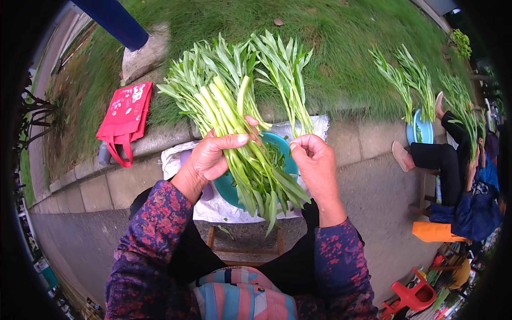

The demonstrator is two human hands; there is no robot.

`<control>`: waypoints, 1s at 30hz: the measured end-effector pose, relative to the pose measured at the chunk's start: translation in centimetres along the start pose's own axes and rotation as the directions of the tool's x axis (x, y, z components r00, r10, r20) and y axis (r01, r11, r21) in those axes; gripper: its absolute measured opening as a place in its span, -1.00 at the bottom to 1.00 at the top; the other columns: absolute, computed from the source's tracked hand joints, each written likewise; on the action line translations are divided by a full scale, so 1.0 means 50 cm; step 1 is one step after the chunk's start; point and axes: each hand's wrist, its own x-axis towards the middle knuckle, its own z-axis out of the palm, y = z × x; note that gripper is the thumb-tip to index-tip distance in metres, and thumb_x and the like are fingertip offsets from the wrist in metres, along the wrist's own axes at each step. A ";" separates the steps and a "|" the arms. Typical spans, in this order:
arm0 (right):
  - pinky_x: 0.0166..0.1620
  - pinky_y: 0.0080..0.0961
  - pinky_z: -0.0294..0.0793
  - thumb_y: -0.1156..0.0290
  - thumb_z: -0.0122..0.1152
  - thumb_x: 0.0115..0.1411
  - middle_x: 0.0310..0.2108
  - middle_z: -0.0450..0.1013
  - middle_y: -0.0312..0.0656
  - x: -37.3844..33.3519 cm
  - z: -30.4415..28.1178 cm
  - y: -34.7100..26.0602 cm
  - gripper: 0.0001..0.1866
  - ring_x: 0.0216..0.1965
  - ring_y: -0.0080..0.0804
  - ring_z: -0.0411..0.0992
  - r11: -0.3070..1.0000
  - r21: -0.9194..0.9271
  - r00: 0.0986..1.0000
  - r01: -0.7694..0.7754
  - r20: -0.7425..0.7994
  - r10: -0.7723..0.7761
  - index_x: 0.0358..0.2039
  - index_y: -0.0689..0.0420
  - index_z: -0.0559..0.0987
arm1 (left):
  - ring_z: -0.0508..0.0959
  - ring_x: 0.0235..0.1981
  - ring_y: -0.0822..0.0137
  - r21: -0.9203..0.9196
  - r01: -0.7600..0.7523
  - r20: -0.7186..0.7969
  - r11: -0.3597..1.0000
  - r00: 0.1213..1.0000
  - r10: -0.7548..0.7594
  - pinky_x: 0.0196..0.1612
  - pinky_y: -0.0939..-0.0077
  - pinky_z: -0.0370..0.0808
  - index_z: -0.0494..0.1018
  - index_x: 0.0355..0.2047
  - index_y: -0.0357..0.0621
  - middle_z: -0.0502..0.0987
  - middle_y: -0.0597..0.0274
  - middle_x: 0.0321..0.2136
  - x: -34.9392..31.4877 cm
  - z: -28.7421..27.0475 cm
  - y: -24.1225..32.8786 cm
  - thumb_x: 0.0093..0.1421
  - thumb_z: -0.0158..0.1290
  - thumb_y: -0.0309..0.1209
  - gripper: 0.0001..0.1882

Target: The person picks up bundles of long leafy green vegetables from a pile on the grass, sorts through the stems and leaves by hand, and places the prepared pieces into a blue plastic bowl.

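Note:
My left hand (pixel 209 156) is wrapped round a bunch of water spinach (pixel 226 109), its pale cut stems pointing away and its long narrow leaves hanging toward me. Beneath the bunch stands a teal basin (pixel 226 193), partly covered by it, with loose green leaves inside. To the right of the leaves, over the basin's edge, my right hand (pixel 318 165) has thumb and forefinger pinched together; whatever is between them is too small to name. Beyond the basin lie a pile of water spinach (pixel 186 80) and a separate bunch of water spinach (pixel 288 72).
A white sack (pixel 320 128) is spread under the basin. On the stone kerb (pixel 96 193) at left sits a red bag (pixel 125 114) beside a dark bottle (pixel 104 154). Another person (pixel 469 176) sits at right near a blue basin (pixel 420 130); a red stool (pixel 413 293) stands lower right.

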 end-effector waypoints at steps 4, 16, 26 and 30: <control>-0.47 -0.72 0.33 0.52 0.15 0.06 -0.61 0.41 -0.39 -0.001 -0.007 0.006 -0.93 -0.56 -0.75 0.31 0.999 -0.038 1.000 -0.003 0.003 0.003 -0.48 0.26 0.51 | 0.42 -0.15 0.15 -0.039 -0.037 0.027 0.999 0.999 0.038 0.02 0.00 0.38 0.31 -0.09 -0.16 0.37 0.21 -0.35 -0.003 -0.011 0.005 0.00 0.15 -0.48 -0.57; -0.31 -0.71 0.35 0.59 0.14 0.06 -0.42 0.42 -0.34 -0.006 -0.004 0.013 -0.84 -0.43 -0.69 0.35 0.938 -0.270 0.969 0.217 0.175 -0.174 -0.31 0.21 0.56 | 0.38 -0.37 0.18 -0.227 -0.032 0.270 0.973 0.958 0.094 -0.01 -0.13 0.39 0.35 -0.27 -0.21 0.32 0.14 -0.46 -0.009 -0.027 0.032 -0.10 0.09 -0.44 -0.67; -0.31 -0.69 0.38 0.49 0.27 0.03 -0.43 0.42 -0.33 -0.024 0.014 -0.026 -0.84 -0.42 -0.65 0.38 0.995 -0.082 0.899 0.057 0.438 -0.015 -0.35 0.22 0.57 | 0.45 -0.28 0.08 -0.158 -0.045 0.258 0.986 0.962 0.085 -0.02 -0.07 0.41 0.34 -0.24 -0.22 0.41 0.00 -0.43 -0.007 -0.023 0.028 -0.09 0.09 -0.43 -0.65; -0.31 -0.71 0.38 0.48 0.25 0.06 -0.44 0.45 -0.37 -0.015 -0.006 -0.031 -0.86 -0.43 -0.69 0.37 0.990 0.057 0.884 -0.127 0.459 0.087 -0.35 0.24 0.56 | 0.47 -0.25 0.09 -0.129 -0.075 0.230 0.989 0.968 0.104 -0.04 -0.08 0.42 0.34 -0.22 -0.21 0.43 0.00 -0.39 -0.007 -0.031 0.030 -0.07 0.08 -0.44 -0.65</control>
